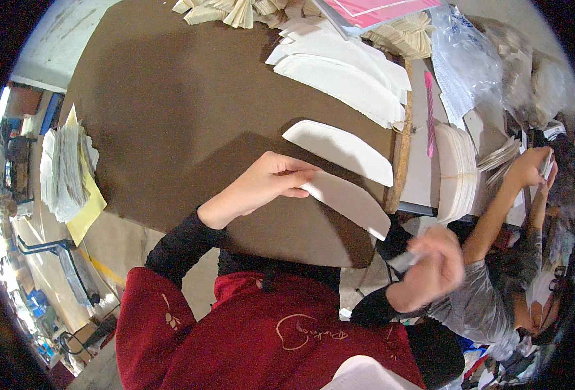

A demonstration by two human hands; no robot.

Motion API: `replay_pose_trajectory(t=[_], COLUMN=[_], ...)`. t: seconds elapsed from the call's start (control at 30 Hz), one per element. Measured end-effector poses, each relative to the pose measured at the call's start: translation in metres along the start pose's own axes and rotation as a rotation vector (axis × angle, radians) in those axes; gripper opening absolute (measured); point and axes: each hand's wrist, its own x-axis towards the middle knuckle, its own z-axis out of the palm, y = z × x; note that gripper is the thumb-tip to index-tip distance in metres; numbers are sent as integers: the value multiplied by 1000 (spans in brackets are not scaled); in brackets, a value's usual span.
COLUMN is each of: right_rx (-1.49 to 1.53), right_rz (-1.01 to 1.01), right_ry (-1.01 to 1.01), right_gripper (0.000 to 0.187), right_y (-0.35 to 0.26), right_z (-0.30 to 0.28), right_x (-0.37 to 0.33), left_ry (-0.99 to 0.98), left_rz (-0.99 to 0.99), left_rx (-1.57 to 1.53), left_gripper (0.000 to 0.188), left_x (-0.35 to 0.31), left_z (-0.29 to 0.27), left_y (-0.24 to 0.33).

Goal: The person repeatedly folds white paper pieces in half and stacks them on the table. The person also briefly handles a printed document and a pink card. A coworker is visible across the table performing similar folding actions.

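My left hand point(265, 183) pinches the left end of a curved white paper piece point(351, 203) between thumb and fingers, over the near edge of the brown table point(170, 97). My right hand point(432, 268) is off the table's near right corner, blurred by motion and curled. A small whitish blurred thing point(403, 261) sticks out at its fingers; its kind cannot be made out. Just beyond the held piece lies another curved white paper piece point(343, 148), apart from it. Farther back, several similar pieces overlap in a fanned stack point(336, 75).
Cream folded bundles point(235, 12) and a pink-and-white sheet point(378, 10) lie at the back. To the right are a pink strip point(429, 114), a tied paper stack point(455, 170), plastic bags point(469, 58) and a co-worker's hands point(531, 168). Papers with a yellow sheet point(87, 207) hang at left.
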Motion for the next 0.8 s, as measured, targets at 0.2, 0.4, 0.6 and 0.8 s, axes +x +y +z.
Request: replay_pose_trajectory(t=[0.2, 0.4, 0.6, 0.8], right_rx=[1529, 1444, 1229, 1286], right_rz=[-491, -510, -456, -579], right_ry=[220, 266, 476, 106], right_gripper=[17, 22, 31, 50], right_y=[-68, -87, -81, -30], right_z=[-11, -11, -13, 14], right_x=[22, 21, 24, 16], left_ry=[-5, -33, -73, 113], left_rz=[-94, -57, 61, 476], left_rx=[-106, 48, 181, 614], left_gripper=[55, 34, 27, 23], left_x=[0, -1, -2, -17], left_z=[-2, 0, -3, -13], left_y=[2, -3, -4, -9])
